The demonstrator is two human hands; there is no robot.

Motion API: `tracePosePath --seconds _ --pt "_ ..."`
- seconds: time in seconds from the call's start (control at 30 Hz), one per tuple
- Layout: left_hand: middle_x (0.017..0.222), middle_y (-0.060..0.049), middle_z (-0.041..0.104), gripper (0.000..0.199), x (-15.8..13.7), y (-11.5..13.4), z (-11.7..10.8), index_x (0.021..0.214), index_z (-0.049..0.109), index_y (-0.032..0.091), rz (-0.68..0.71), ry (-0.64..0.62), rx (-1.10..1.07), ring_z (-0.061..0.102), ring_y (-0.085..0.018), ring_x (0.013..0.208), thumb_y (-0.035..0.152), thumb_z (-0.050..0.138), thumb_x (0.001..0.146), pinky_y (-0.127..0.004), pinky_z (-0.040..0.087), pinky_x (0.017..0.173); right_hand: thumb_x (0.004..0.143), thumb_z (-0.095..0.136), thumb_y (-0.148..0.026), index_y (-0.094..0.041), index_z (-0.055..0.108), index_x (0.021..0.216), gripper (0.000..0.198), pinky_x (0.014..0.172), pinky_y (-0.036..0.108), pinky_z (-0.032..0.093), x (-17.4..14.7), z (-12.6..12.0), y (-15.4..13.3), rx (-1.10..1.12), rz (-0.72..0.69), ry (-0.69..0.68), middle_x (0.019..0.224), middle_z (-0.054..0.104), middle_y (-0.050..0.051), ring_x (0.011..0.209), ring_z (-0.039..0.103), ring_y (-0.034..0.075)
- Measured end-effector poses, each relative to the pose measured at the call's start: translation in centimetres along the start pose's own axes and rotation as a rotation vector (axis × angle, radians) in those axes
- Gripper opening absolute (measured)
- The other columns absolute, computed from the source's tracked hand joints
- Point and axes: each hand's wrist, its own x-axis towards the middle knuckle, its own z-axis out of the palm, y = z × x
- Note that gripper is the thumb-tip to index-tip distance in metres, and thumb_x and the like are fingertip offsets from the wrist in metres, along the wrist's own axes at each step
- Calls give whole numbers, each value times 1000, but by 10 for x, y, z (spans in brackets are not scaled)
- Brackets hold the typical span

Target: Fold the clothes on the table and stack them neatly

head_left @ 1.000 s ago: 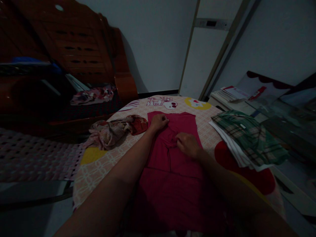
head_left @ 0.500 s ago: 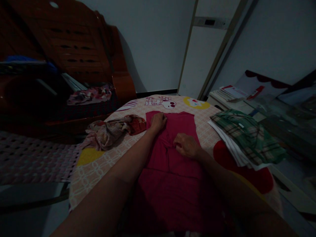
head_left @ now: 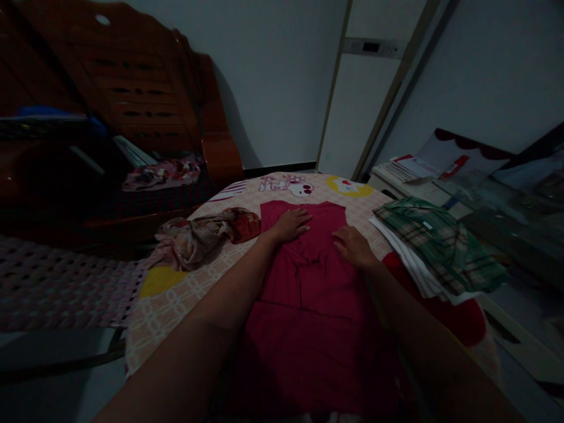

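A dark pink garment (head_left: 304,335) lies spread lengthwise down the middle of the round, cloth-covered table (head_left: 167,320). Its far part is narrow, with a few wrinkles and a small bunched fold near the centre. My left hand (head_left: 291,225) rests flat on the upper left of the garment, fingers stretched out to the right. At the garment's right edge is my right hand (head_left: 353,245), its fingers loosely bent and apart, with nothing visible in them. Whether its fingertips press on the fabric I cannot tell.
Left of the garment sits a crumpled patterned cloth (head_left: 198,238). A folded green plaid shirt (head_left: 440,241) lies on white fabric (head_left: 409,258) at the right. Beyond are a wooden bench (head_left: 145,111), a tall white appliance (head_left: 361,94) and a cluttered side table (head_left: 423,182).
My left hand has gone from a closed fist to flat with fingers extended. My right hand has moved right and away from me, off the garment's centre to its edge, its fingers loosening.
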Motion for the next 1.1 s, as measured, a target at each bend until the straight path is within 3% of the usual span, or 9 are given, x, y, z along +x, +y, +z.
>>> tracePosePath --seconds 0.17,0.3,0.4,0.5,0.6,0.7,0.8,0.93,1.1 --pt "145 -11 58 45 -4 -10 -12 137 60 18 -35 51 -102 52 -25 134 36 49 98 -39 40 114 88 54 -12 -16 73 104 25 93 38 47 -1 13 16 0 12 101 106 69 13 102 59 26" --pt "133 -11 66 36 -17 -33 -33 127 65 17 -295 288 -113 61 -23 122 25 58 93 -36 45 108 89 52 -13 -18 73 102 25 91 38 48 -2 16 18 7 8 128 105 70 13 101 58 26" --pt "124 -15 70 34 -26 -49 -42 122 67 11 -426 332 -81 62 -25 115 16 62 88 -39 45 106 88 53 -14 -18 74 100 24 91 38 48 -1 18 20 22 20 144 105 70 12 101 59 26" --pt "114 -12 73 29 -30 -51 -51 113 70 14 -431 327 -121 64 -25 107 18 65 85 -37 49 97 86 56 -14 -19 75 97 22 92 38 48 3 16 23 80 36 160 104 72 11 101 62 25" --pt "111 -10 74 24 -33 -34 -67 107 72 19 -376 358 -194 66 -23 102 20 61 87 -33 51 89 84 58 -14 -19 75 93 20 92 36 49 2 5 21 158 58 104 102 74 9 98 65 23" --pt "101 -8 75 21 -43 -3 -83 101 73 15 -253 246 -222 66 -20 91 20 59 86 -29 50 82 83 60 -16 -18 76 93 19 91 34 49 -12 -15 7 195 54 28 101 75 10 97 67 22" --pt "82 -4 72 18 -63 29 -88 90 72 12 -111 9 -256 62 -15 75 22 58 85 -25 45 70 85 61 -19 -18 77 95 18 87 33 49 -38 -38 -17 208 43 -50 102 76 10 95 68 23" --pt "74 -2 69 18 -98 65 -78 82 70 13 44 -279 -353 58 -12 66 26 58 86 -22 40 62 83 67 -23 -18 76 95 16 76 28 48 -78 -61 -49 294 53 -254 94 77 8 85 70 20" --pt "82 -2 72 15 -139 105 -59 90 70 16 110 -427 -265 62 -15 73 27 62 85 -22 40 64 79 76 -31 -17 74 96 22 70 25 45 -115 -68 -68 277 45 -438 90 76 7 82 69 20"
